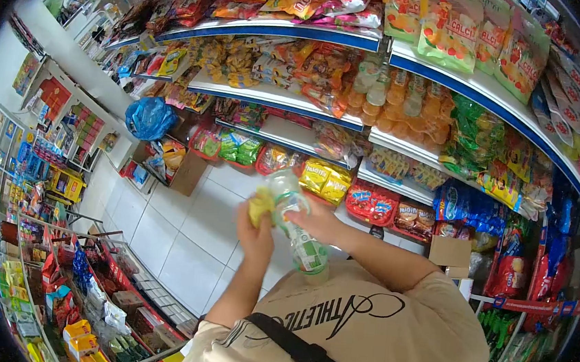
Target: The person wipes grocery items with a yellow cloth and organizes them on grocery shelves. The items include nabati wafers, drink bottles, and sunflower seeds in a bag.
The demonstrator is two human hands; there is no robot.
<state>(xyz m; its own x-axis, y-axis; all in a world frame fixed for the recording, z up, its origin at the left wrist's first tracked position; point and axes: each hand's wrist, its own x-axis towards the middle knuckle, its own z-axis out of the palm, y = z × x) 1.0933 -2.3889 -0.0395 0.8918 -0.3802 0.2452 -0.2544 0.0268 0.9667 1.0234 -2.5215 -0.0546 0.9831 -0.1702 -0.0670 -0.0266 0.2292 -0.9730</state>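
Note:
A clear plastic bottle (306, 248) with a green and white label is tilted in front of my chest. My right hand (314, 221) is closed around its side, thumb lying across it. Bunched in the fingers of my left hand (255, 228) is a yellow cloth (261, 206), slightly blurred, right beside the bottle's upper part. Below both hands shows the white tiled floor (183, 261).
Snack shelves (276, 104) curve across the front and right, with red baskets (370, 205) of packets along the bottom. An open cardboard box (187, 174) and a blue plastic bag (150, 118) stand at left. A goods rack (101, 288) fills the lower left.

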